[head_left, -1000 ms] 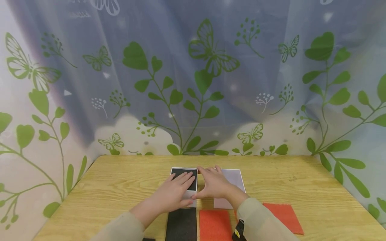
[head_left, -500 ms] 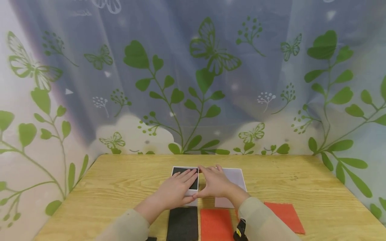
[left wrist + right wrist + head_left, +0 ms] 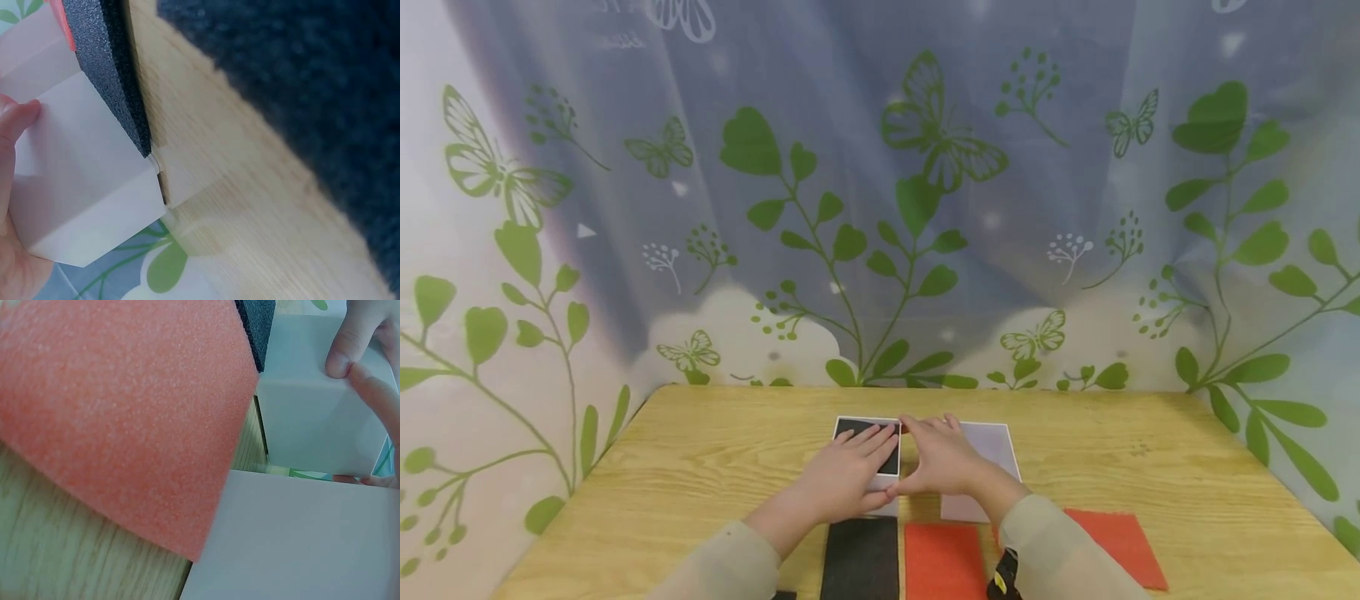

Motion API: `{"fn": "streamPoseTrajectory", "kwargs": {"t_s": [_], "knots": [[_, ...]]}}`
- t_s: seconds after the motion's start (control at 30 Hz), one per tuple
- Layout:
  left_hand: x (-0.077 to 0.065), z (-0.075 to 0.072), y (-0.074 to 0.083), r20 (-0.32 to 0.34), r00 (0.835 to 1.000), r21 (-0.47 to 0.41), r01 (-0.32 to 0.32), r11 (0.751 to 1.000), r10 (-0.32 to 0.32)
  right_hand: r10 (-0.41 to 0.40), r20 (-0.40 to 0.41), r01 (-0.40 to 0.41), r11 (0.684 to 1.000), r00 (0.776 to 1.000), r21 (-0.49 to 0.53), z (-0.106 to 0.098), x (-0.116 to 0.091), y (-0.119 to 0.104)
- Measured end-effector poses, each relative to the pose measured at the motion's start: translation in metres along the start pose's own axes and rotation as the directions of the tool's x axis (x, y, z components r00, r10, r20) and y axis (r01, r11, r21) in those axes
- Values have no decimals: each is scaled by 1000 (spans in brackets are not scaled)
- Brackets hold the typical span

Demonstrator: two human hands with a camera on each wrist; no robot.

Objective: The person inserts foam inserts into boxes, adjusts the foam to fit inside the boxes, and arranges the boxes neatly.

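A white box [image 3: 883, 482] stands mid-table with a black foam sheet [image 3: 891, 463] inside its rim. My left hand [image 3: 844, 477] lies over the top, fingers straight and resting on the foam, while its thumb touches the box's near wall, seen in the left wrist view. My right hand [image 3: 946, 460] holds the box's right side, thumb at the near corner and fingers at the far one. In the right wrist view, both thumbs meet at the edge of the white box [image 3: 319, 419]. The fingers' far contact is mostly hidden there.
A second white box piece [image 3: 992, 442] with a pale lavender face sits to the right, partly behind my right forearm. Nearer lie a black foam sheet [image 3: 861, 560], a red-orange one [image 3: 945, 562] and another red-orange sheet [image 3: 1116, 546] farther right. A patterned curtain [image 3: 850, 208] hangs behind the table.
My left hand has slid slightly right across the foam, its fingertips now near the box's right edge and its thumb closer to the right thumb. The right hand keeps its hold.
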State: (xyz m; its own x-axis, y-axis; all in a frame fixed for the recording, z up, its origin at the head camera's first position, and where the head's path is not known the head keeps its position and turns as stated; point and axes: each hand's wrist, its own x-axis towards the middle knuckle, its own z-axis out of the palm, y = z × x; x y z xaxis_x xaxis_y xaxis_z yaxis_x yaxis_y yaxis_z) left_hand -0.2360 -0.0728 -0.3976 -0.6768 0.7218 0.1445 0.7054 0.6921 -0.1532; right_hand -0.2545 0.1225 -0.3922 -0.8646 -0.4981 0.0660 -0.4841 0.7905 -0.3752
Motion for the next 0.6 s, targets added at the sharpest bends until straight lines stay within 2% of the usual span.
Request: {"fn": "streamPoseTrajectory", "kwargs": {"t_s": [0.13, 0.3, 0.43, 0.53, 0.6], "knots": [[0, 2, -1, 5, 1000, -3, 3, 1000, -3, 1, 4, -1, 1000, 1000, -3, 0, 0, 0], [0, 0, -1, 53, 998, 0, 38, 999, -38, -3, 3, 3, 1000, 1000, -7, 0, 0, -1], [-4, -4, -3, 76, 990, 60, 116, 991, -121, 6, -14, -7, 1000, 1000, -18, 1, 0, 0], [-12, -7, -5, 69, 982, 145, 164, 976, -176, 8, -18, -9, 1000, 1000, -25, 1, 1, 0], [-17, -9, -7, 61, 980, 213, 173, 962, -189, 7, -17, -8, 1000, 1000, -19, 0, 1, 0]]}}
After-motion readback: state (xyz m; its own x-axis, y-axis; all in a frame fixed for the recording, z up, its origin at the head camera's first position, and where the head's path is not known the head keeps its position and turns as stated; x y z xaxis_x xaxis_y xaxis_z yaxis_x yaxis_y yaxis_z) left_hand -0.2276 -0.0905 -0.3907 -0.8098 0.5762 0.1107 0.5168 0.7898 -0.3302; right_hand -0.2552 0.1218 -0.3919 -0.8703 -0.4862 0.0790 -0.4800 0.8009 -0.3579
